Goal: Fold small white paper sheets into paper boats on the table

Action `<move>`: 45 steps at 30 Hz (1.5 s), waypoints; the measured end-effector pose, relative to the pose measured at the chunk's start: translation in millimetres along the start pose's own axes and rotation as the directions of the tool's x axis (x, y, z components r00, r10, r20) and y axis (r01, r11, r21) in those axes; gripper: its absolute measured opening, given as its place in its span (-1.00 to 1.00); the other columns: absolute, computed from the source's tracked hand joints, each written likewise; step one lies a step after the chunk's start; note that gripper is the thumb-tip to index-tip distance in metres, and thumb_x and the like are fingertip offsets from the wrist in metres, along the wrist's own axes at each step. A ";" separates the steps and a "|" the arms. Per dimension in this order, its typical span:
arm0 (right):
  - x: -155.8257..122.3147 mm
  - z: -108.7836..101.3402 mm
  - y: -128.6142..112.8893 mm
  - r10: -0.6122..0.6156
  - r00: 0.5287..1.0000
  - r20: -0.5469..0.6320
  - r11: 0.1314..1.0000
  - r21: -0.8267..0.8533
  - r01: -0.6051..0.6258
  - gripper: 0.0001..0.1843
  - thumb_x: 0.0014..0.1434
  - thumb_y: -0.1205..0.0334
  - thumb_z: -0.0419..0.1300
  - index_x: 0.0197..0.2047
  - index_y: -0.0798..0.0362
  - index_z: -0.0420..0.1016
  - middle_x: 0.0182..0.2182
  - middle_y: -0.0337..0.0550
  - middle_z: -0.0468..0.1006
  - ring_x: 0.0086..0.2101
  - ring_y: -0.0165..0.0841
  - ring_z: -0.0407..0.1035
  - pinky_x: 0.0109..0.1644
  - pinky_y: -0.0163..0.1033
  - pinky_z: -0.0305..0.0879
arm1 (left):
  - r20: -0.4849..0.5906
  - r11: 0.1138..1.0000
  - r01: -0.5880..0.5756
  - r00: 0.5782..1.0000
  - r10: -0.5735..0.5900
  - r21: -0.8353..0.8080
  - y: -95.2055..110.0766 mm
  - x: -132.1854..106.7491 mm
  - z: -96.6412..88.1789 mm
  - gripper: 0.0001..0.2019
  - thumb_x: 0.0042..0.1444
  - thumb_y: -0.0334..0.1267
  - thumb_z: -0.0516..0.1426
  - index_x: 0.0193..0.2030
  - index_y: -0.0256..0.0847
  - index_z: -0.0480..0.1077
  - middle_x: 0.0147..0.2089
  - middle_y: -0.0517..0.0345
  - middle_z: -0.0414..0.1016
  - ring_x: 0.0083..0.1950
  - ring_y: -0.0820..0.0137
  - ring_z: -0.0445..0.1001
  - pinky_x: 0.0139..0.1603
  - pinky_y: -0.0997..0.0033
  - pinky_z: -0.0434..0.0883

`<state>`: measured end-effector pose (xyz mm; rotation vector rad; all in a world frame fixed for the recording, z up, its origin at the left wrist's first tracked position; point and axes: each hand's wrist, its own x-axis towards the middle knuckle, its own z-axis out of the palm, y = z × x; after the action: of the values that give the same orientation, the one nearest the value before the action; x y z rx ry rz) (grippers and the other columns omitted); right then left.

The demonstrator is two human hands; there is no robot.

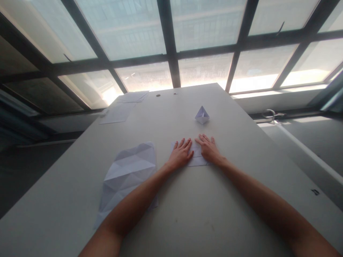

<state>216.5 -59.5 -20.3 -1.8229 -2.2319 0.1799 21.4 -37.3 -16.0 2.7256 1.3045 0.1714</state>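
Observation:
A folded sheet of white paper [197,161] lies flat on the white table in front of me. My left hand [181,153] rests on its left part with the fingers spread. On its right part my right hand [209,148] lies flat, fingers stretched out. Both hands press from above and grip nothing. The hands cover much of the paper, so its full outline is hidden. Just beyond my right hand stands a folded paper boat [202,115]. Left of my left hand lies a creased, unfolded paper sheet [128,167], partly under my left forearm.
Several plain paper sheets [119,112] lie at the far left of the table [171,125]. Two small round spots [158,95] mark its far end. Large dark-framed windows [203,71] rise beyond. A white pole [308,150] runs along the right side, beyond the table edge.

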 end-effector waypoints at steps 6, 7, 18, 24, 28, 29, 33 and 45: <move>-2.7 -4.1 -11.1 -0.184 0.982 -0.045 0.981 0.055 0.187 -0.38 0.31 0.31 -0.07 0.42 0.04 0.09 0.40 -0.02 0.07 0.38 -0.23 -0.14 0.42 0.11 -0.29 | -0.002 0.999 -0.030 1.000 0.030 -0.018 -1.1 -0.1 -2.5 -0.41 0.38 0.05 -0.18 0.48 -0.08 -0.06 0.51 0.13 -0.05 0.52 0.13 -0.18 0.45 -0.12 -0.12; -3.0 -3.3 -12.3 -0.195 0.980 -0.032 0.978 0.066 0.197 -0.38 0.32 0.27 -0.07 0.43 0.04 0.06 0.40 -0.02 0.07 0.38 -0.23 -0.13 0.41 0.11 -0.27 | -0.004 0.999 -0.032 0.999 0.032 -0.020 -1.0 -0.2 -3.1 -0.41 0.39 0.05 -0.19 0.48 -0.08 -0.08 0.50 0.12 -0.04 0.52 0.14 -0.18 0.45 -0.11 -0.12; -2.7 1.3 -10.8 -0.176 0.984 -0.001 0.981 0.085 0.176 -0.38 0.35 0.19 -0.09 0.45 0.06 0.01 0.40 -0.01 0.08 0.37 -0.19 -0.10 0.42 0.08 -0.25 | -0.006 0.999 -0.029 1.000 0.029 -0.025 -0.6 -0.2 -2.7 -0.40 0.39 0.05 -0.20 0.48 -0.11 -0.07 0.50 0.11 -0.03 0.52 0.16 -0.18 0.45 -0.09 -0.12; -2.5 1.1 -11.6 -0.171 0.985 0.001 0.982 0.081 0.170 -0.38 0.36 0.19 -0.10 0.45 0.06 0.01 0.40 -0.02 0.08 0.37 -0.20 -0.09 0.42 0.08 -0.25 | -0.009 0.999 -0.029 1.000 0.029 -0.031 -1.2 0.2 -2.6 -0.41 0.39 0.05 -0.20 0.48 -0.10 -0.07 0.50 0.12 -0.03 0.52 0.16 -0.17 0.45 -0.09 -0.12; -2.0 1.7 -11.6 -0.167 0.986 0.004 0.984 0.072 0.166 -0.38 0.34 0.28 -0.15 0.45 0.06 0.01 0.40 -0.03 0.08 0.37 -0.23 -0.10 0.42 0.08 -0.24 | -0.001 0.999 -0.031 1.000 0.031 -0.025 -1.7 0.0 -2.7 -0.41 0.38 0.03 -0.17 0.49 -0.08 -0.09 0.50 0.11 -0.03 0.52 0.16 -0.17 0.45 -0.08 -0.13; -1.9 1.7 -11.4 -0.167 0.986 0.005 0.984 0.069 0.166 -0.37 0.33 0.32 -0.16 0.45 0.06 0.01 0.40 -0.02 0.08 0.37 -0.24 -0.10 0.42 0.07 -0.24 | 0.002 0.999 -0.035 0.999 0.035 -0.023 -1.8 -0.1 -2.9 -0.40 0.38 0.03 -0.17 0.49 -0.09 -0.09 0.50 0.10 -0.03 0.52 0.16 -0.18 0.45 -0.08 -0.13; -2.0 1.9 -10.1 -0.176 0.984 0.008 0.982 0.073 0.175 -0.31 0.25 0.41 -0.13 0.45 0.07 0.00 0.40 -0.01 0.07 0.38 -0.25 -0.11 0.42 0.06 -0.25 | 0.015 0.998 -0.056 0.998 0.056 -0.017 -2.3 -1.1 -4.2 -0.32 0.34 0.11 -0.13 0.50 -0.11 -0.14 0.52 0.08 -0.09 0.53 0.11 -0.22 0.46 -0.08 -0.17; -1.9 1.2 -11.3 -0.175 0.984 0.026 0.983 0.062 0.173 -0.36 0.35 0.17 -0.10 0.46 0.03 -0.03 0.41 -0.03 0.04 0.38 -0.22 -0.13 0.41 0.10 -0.23 | 0.041 0.998 -0.067 0.997 0.067 -0.013 -1.6 -1.9 -6.0 -0.32 0.36 0.13 -0.19 0.51 -0.15 -0.17 0.52 0.04 -0.14 0.53 0.09 -0.27 0.45 -0.13 -0.17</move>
<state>205.8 -63.6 -18.8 -1.5958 -2.3664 0.2400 18.0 -37.4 -10.5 2.7492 1.1982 0.1276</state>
